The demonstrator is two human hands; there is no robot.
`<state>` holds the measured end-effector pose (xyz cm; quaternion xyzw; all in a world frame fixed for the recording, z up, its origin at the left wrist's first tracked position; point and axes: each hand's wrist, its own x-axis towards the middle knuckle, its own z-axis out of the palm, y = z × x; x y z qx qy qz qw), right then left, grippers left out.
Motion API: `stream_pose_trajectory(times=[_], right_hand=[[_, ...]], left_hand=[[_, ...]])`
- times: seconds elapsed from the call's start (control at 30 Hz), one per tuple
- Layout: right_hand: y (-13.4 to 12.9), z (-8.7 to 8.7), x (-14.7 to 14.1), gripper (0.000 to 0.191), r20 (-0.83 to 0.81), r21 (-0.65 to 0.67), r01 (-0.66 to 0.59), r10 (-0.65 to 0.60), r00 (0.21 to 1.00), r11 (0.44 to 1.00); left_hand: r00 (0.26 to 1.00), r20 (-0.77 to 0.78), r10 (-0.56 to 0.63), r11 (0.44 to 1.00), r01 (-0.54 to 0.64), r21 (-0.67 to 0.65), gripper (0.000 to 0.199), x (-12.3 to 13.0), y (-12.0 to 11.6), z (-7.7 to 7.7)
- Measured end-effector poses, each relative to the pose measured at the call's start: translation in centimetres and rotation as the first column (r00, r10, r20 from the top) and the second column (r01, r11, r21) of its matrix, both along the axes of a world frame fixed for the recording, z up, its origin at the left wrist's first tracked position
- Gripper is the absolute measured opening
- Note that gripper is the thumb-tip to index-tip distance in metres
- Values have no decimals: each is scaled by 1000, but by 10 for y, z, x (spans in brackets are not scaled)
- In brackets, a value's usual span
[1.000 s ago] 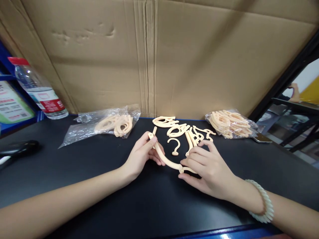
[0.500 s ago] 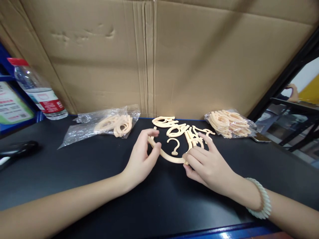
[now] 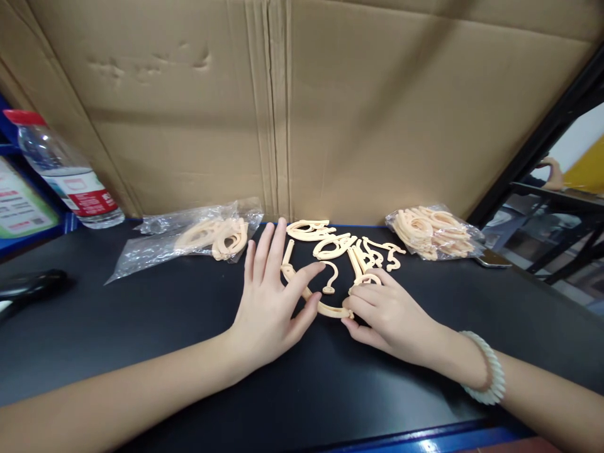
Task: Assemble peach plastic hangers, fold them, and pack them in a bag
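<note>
My right hand (image 3: 394,314) pinches the right end of a cream, curved plastic hanger arm (image 3: 334,311) between thumb and fingers. On the other side, my left hand (image 3: 271,299) has its fingers spread, thumb and forefinger apart beside the left part of that arm; whether they touch it I cannot tell. Between the hands lies a loose hanger hook (image 3: 333,277) with a small flat base. Just beyond are folded hanger pieces (image 3: 336,246) and several more cream hanger parts (image 3: 370,253), some partly covered by my right hand.
A clear bag of cream hangers (image 3: 231,239) lies at the back left, a fuller bag (image 3: 431,233) at the back right by a phone (image 3: 493,259). A red-capped bottle (image 3: 87,195) and a black object (image 3: 35,283) are at left. Cardboard (image 3: 377,113) stands behind the black table (image 3: 302,390).
My left hand has opened and spread its fingers, having been closed round the left part of the hanger arm. My right hand stays at the right end, its forefinger now curled in.
</note>
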<state>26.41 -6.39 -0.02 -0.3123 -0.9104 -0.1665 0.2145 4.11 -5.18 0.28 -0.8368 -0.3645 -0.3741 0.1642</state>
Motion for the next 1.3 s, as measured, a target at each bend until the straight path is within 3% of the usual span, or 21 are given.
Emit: stream_pose_trajectory(times=[0.3,0.43,0.53,0.67,1.07,1.3], right_hand=[[-1,1,3,21,-79,-130,-16,5,997,991],[-2,3,4,23,-74,-136,-67,58,996,988],[-2,4,4,28,-26,-105,-120,118,993,987],[-3,6,2,29,-16,-37,-151,150,989,988],[-9,10,-3,21,-40,47,-196,198,979,979],[-8,8,-1,21,-97,-94,-224,215,972,970]], left_hand=[[988,46,-147,968,134,212,39,-4,3,0],[935,-81,-346,931,353,96,26,-4,4,-2],[877,-182,-444,894,447,-24,16,-2,3,-3],[857,-188,-480,877,460,-139,8,0,4,-3],[866,-187,-464,880,425,-213,17,3,3,-3],[838,-287,-464,878,393,-273,17,0,3,-4]])
